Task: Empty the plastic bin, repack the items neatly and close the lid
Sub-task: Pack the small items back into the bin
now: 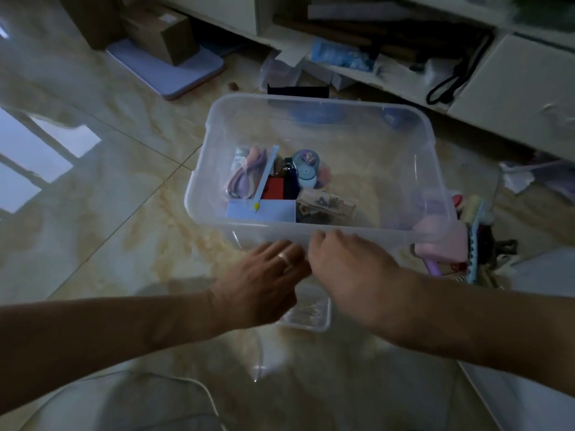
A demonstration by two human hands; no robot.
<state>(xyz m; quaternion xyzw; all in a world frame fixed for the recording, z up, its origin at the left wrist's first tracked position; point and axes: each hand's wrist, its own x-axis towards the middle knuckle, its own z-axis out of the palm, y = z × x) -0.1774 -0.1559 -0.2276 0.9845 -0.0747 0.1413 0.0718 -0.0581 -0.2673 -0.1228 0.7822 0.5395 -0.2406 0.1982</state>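
Clear lidless bin [320, 126], few items inside; both hands [311, 269] loosely open, holding nothing.

The floor [102, 194] was glossy marbled tile, with window light reflected at the left. A cardboard box [165, 32] stood on a pale flat board [174, 71] at the upper left. A small brown scrap [232, 85] lay on the tile near that board. A white shelf unit [367, 79] ran along the back; its lower shelf held papers, a blue packet [339, 54] and blurred clutter. A black cord [451, 79] hung over its front edge. To its right stood a white cabinet door [522, 98]. Crumpled white paper [518, 178] lay on the floor at the right. A thin white cable [193, 387] curved across the bottom.
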